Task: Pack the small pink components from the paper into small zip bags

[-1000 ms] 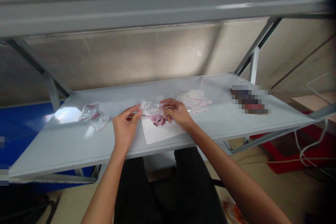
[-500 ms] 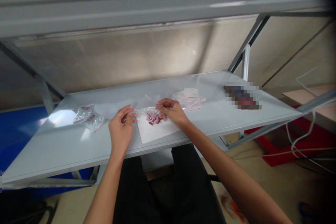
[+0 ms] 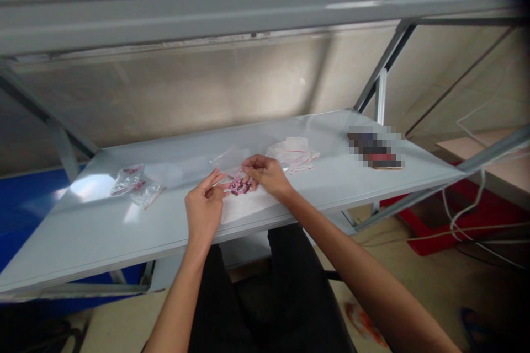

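Observation:
A small heap of pink and dark little parts [image 3: 240, 185] lies on a white sheet [image 3: 244, 208] at the middle of the grey shelf [image 3: 103, 231]. My right hand [image 3: 265, 175] rests just right of the heap, its fingers curled and pinched at the edge of a clear plastic bag [image 3: 227, 159] that lies behind the heap. My left hand [image 3: 204, 207] hovers just left of the heap, thumb and forefinger pinched together near the parts; what they hold is too small to name.
Two small clear bags with pink contents [image 3: 132, 185] lie at the shelf's left. A pile of flat clear bags with red strips [image 3: 293, 153] lies right of my hands. A blurred dark object [image 3: 375, 147] sits at the far right. Metal struts frame the shelf; cables hang at right.
My left hand has moved right, closer to the heap. The clear bag has dropped from above the parts to lie behind them. My right hand stays beside the heap.

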Motion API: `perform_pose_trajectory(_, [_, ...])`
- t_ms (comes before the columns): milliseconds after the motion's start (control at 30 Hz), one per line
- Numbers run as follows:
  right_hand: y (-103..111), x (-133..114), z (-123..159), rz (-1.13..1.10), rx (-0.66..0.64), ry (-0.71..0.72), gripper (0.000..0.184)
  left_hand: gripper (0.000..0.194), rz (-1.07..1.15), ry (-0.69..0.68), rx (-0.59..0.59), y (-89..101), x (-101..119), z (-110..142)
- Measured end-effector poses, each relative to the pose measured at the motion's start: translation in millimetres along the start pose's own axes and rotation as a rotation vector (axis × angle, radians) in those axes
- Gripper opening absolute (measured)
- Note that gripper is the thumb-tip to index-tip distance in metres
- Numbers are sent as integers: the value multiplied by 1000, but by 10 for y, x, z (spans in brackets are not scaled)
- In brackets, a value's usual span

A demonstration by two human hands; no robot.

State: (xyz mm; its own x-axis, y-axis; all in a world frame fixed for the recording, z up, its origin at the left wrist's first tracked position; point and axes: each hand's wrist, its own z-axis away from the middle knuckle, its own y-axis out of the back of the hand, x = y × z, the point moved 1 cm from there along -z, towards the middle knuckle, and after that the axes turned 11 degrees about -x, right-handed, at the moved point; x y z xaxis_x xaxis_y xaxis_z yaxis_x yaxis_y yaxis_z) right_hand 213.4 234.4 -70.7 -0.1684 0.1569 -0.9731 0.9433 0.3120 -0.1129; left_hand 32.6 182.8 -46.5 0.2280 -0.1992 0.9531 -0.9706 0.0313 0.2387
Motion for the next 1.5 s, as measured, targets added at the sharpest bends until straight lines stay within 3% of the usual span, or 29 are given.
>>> perform_pose_trajectory(567, [-7, 2, 47, -35, -13, -11, 42, 47, -13, 39, 16, -41, -70, -9])
perform_pose_trajectory(867, [-2, 19, 33, -34, -3, 4, 44, 43, -70, 26, 51, 128, -12, 3])
perform_pose_trajectory(1200, [-9, 17, 50, -20, -16, -11, 44, 49, -10, 31, 5, -26, 6, 39])
perform_pose_trajectory(1367, [-10, 2, 56, -3, -5, -6, 43, 44, 37, 26, 44, 126, -5, 31])
perform_pose_trajectory(1500, [-18, -24, 59, -20, 46, 19, 43, 37, -176, -32, 142, 477, -7, 38])
